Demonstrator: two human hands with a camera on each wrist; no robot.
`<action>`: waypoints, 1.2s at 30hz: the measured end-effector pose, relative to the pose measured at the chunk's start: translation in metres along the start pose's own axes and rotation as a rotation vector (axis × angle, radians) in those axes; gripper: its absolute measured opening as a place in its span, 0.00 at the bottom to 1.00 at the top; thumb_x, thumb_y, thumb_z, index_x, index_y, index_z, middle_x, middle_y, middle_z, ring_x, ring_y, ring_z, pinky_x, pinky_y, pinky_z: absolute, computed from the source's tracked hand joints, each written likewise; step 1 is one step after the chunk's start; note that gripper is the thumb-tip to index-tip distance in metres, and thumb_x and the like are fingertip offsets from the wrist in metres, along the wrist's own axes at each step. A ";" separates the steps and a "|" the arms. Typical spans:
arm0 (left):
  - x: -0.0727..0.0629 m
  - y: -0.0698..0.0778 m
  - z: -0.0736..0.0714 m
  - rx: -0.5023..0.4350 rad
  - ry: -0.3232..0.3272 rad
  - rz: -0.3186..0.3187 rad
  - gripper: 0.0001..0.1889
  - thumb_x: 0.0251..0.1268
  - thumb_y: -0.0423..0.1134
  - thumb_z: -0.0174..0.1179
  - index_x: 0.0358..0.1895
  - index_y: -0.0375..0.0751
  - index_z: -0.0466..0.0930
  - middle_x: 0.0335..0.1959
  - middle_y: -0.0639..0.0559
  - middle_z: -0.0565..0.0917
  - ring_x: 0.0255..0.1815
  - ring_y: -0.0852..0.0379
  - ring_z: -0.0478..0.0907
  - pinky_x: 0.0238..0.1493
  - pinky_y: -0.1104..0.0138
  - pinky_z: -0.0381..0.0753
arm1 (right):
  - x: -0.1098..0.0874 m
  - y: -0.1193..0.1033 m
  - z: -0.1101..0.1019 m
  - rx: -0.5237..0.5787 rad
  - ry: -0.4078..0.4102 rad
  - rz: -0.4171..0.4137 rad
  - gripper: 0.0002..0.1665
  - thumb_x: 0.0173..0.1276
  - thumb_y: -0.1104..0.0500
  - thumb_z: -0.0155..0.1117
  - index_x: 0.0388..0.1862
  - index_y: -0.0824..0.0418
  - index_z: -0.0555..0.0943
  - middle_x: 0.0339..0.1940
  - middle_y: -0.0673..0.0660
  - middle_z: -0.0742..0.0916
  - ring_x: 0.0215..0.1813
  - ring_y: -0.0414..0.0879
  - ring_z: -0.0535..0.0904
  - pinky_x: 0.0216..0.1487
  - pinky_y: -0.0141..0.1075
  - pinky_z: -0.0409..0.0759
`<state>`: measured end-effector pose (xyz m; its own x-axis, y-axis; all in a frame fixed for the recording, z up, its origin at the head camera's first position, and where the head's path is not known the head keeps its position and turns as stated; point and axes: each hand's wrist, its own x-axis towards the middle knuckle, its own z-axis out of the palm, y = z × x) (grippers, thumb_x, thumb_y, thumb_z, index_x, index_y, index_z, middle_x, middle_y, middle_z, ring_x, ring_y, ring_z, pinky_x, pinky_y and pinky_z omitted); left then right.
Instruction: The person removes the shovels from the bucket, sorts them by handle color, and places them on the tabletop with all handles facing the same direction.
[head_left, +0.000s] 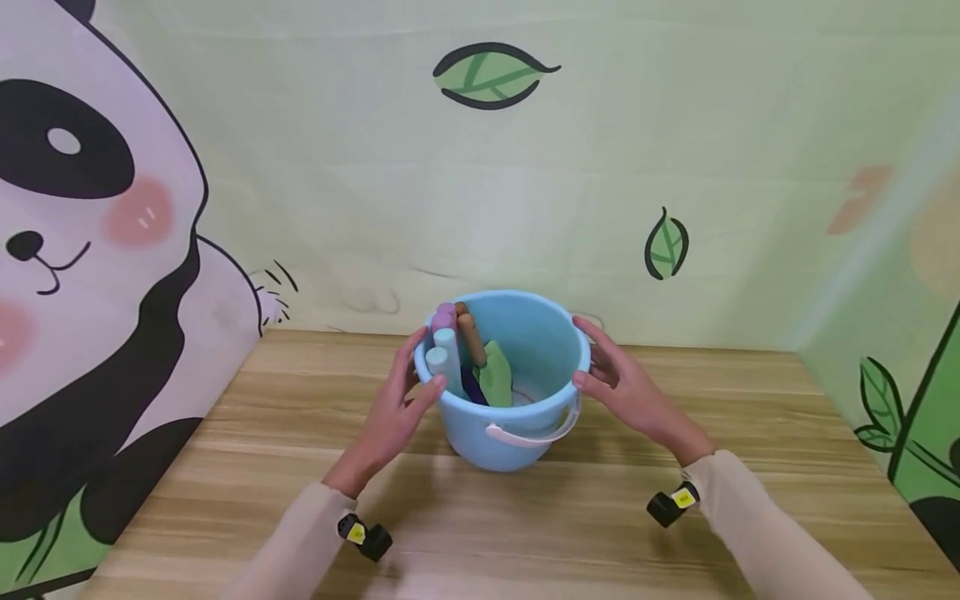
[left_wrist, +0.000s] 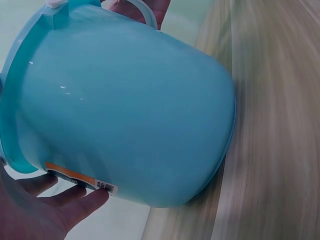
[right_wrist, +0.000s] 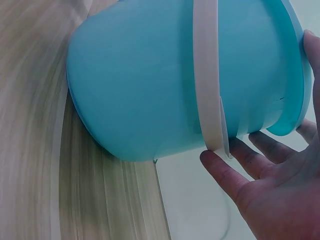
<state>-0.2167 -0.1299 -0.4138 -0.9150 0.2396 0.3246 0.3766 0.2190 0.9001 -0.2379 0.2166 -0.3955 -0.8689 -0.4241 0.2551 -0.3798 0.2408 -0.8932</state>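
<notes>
A light blue bucket [head_left: 487, 433] stands on the wooden table, its pale handle [head_left: 536, 437] hanging down at the front right. My left hand [head_left: 393, 408] grips its left side, thumb on the rim and fingers against the outer wall beside a label [left_wrist: 80, 177]. On the opposite side my right hand [head_left: 626, 383] holds the rim, with fingers under it near the handle's end. Inside, towards the left, are light blue rods [head_left: 444, 354], a purple knobbed piece [head_left: 442, 318], brown sticks or handles [head_left: 471, 337] and a green flat piece [head_left: 495, 375]. Their lower ends are partly hidden.
The wooden table [head_left: 262, 433] runs back to a pale green backdrop [head_left: 337, 167] close behind the bucket. The backdrop carries a printed panda at the left and leaves. A small black camera is strapped to each wrist.
</notes>
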 end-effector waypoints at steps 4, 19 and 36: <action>-0.002 -0.003 -0.008 0.004 0.013 -0.004 0.35 0.79 0.46 0.54 0.82 0.62 0.49 0.80 0.44 0.60 0.74 0.32 0.65 0.63 0.35 0.73 | 0.007 -0.002 0.007 0.017 -0.005 0.005 0.45 0.77 0.59 0.62 0.85 0.43 0.53 0.80 0.63 0.67 0.75 0.65 0.69 0.65 0.55 0.75; -0.011 -0.010 -0.040 -0.023 0.061 -0.009 0.34 0.81 0.43 0.52 0.83 0.59 0.48 0.80 0.41 0.58 0.75 0.31 0.62 0.65 0.36 0.71 | 0.037 0.000 0.038 0.076 -0.041 0.004 0.46 0.77 0.51 0.64 0.85 0.39 0.52 0.78 0.62 0.69 0.75 0.61 0.70 0.67 0.53 0.75; -0.026 -0.018 -0.087 0.003 0.105 -0.022 0.33 0.84 0.43 0.47 0.84 0.58 0.45 0.80 0.38 0.56 0.76 0.31 0.61 0.56 0.68 0.81 | 0.073 -0.005 0.081 0.142 -0.097 0.009 0.46 0.76 0.46 0.64 0.84 0.33 0.51 0.79 0.57 0.70 0.75 0.55 0.71 0.67 0.52 0.76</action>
<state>-0.2126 -0.2224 -0.4131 -0.9331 0.1342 0.3337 0.3567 0.2264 0.9063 -0.2740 0.1136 -0.4019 -0.8347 -0.5063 0.2165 -0.3177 0.1217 -0.9403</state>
